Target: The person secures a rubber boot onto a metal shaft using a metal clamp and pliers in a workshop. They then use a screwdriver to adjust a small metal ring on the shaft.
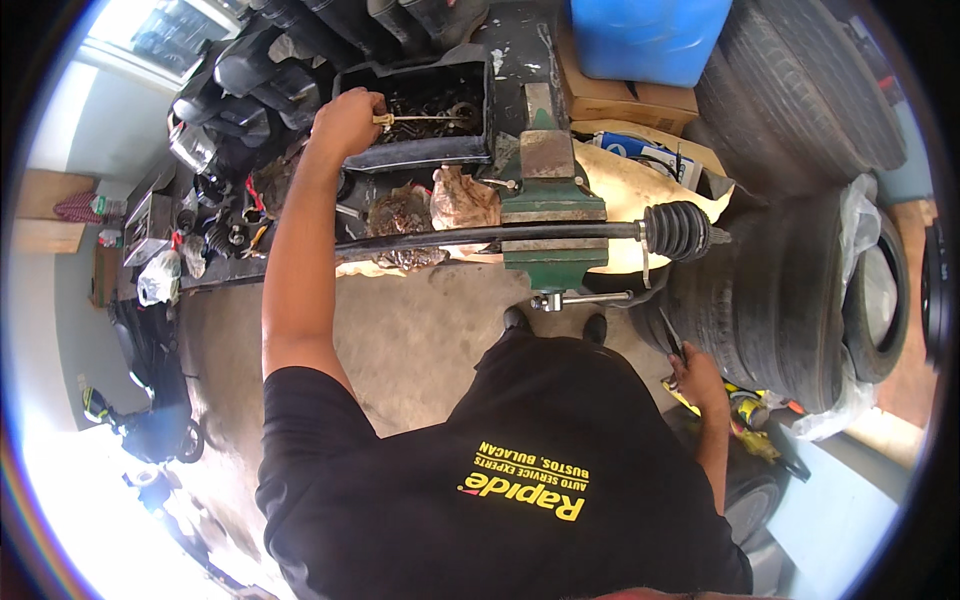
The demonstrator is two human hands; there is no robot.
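My left hand [350, 122] is closed around the pale yellow handle of a screwdriver [425, 118]. Its thin shaft points right across a black bin [415, 155] filled with small dark metal parts. Low on the right, my right hand [700, 380] grips a slim metal tool with a dark handle [672, 328]; its exact kind is unclear. Between the hands, a green bench vise [553, 208] clamps a long black drive axle [450, 238] lying level across the bench edge. A ribbed rubber boot [677, 231] covers the axle's right end.
Stacked tires [790, 290] stand at the right, beside the vise. Brown paper [640, 205] and a blue container [650, 40] on a cardboard box [625, 100] lie behind it. Greasy rags [463, 205] and assorted parts crowd the bench's left. A motorcycle [155, 390] stands far left.
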